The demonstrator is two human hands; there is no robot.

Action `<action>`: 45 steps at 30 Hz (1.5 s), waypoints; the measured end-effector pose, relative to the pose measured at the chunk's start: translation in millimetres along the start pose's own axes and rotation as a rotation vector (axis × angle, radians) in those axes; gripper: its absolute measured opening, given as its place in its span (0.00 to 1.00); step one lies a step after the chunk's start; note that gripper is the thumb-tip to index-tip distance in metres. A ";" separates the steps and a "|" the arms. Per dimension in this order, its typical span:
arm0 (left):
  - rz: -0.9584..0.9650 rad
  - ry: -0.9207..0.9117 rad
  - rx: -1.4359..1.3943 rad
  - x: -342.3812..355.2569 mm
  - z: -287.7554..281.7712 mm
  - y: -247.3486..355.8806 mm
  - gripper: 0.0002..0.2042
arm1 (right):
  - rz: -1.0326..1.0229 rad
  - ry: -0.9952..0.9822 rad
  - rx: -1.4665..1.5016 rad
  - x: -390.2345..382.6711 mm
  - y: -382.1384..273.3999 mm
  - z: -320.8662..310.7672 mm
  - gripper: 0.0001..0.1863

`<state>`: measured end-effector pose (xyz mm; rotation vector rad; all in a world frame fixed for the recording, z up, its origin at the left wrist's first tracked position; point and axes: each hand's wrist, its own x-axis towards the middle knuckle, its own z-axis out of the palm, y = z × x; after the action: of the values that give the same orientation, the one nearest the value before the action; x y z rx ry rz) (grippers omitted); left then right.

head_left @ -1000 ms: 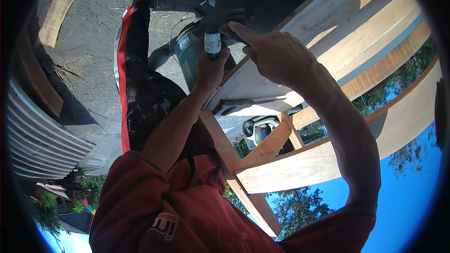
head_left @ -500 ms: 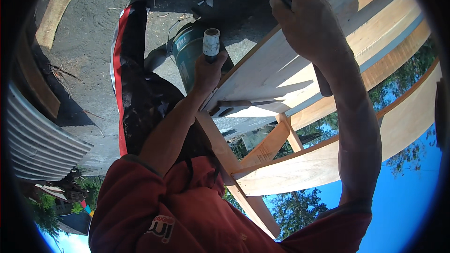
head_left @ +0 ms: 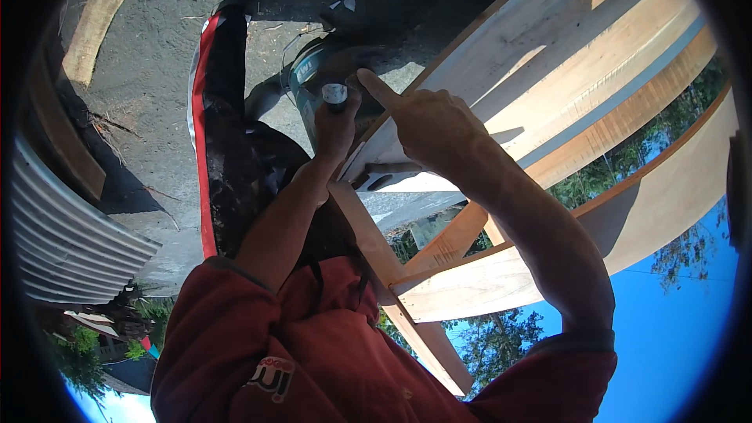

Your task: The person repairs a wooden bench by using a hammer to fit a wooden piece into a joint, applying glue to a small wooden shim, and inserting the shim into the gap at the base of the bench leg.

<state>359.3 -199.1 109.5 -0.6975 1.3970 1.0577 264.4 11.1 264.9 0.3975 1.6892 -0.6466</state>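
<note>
My left hand is closed around an upright chisel-like tool, whose white handle end sticks up above the fist. Its lower part is hidden. My right hand has come close on the right, fingers curled and thumb stretched toward the white end. It grips a dark-handled striking tool, mostly hidden by the hand, its far part lost in a dark blur. Both hands are at the near left end of a long pale wooden plank. A handsaw with a dark handle rests on the plank, its blade partly behind my right hand.
A green bucket stands on the ground behind my left hand. Curved boards and a wooden cross-brace form a frame at the right. Corrugated sheet metal and a timber piece lie at the left.
My right hand has swung down and left with the dark-handled tool, from high over the planks to beside my left hand. The white handle end has dropped and shifted slightly left.
</note>
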 end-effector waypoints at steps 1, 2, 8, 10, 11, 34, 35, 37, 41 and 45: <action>0.008 -0.020 0.020 2.6 -2.4 -2.2 0.16 | 0.001 0.087 0.045 5.7 1.0 -10.2 0.40; 0.015 -0.041 0.041 1.0 -6.1 -5.4 0.16 | 0.002 0.173 0.090 9.4 3.5 -25.7 0.39; -0.162 -0.116 -0.251 3.0 -8.6 31.4 0.12 | 0.241 0.595 0.253 -8.1 -30.9 -124.0 0.33; -0.160 -0.085 -0.342 -3.2 -5.5 41.2 0.12 | 0.255 0.540 0.217 -2.2 -29.1 -128.8 0.35; -0.159 -0.069 -0.388 -6.8 -3.4 44.5 0.12 | 0.234 0.545 0.234 -14.5 -39.2 -124.0 0.35; 0.120 0.052 0.016 -12.4 -10.7 -7.5 0.11 | -0.146 0.290 0.086 -22.7 -12.3 -9.7 0.42; -0.076 0.054 0.005 -10.2 -20.9 -13.1 0.11 | -0.138 0.453 0.167 -19.9 -7.6 -25.5 0.40; -0.106 -0.017 -0.184 -13.6 -15.0 11.9 0.09 | -0.160 0.702 0.306 -14.2 0.2 -45.5 0.31; -0.123 -0.077 -0.294 -4.9 -6.1 37.9 0.11 | 0.002 0.631 0.313 -28.5 -28.5 -93.2 0.34; -0.139 -0.117 -0.399 6.2 -1.4 55.3 0.12 | 0.155 0.532 0.226 -25.4 -58.7 -112.2 0.37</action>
<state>308.6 -176.7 113.9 -0.9893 1.0299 1.2589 148.0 36.0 315.0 0.9165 2.0631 -0.6541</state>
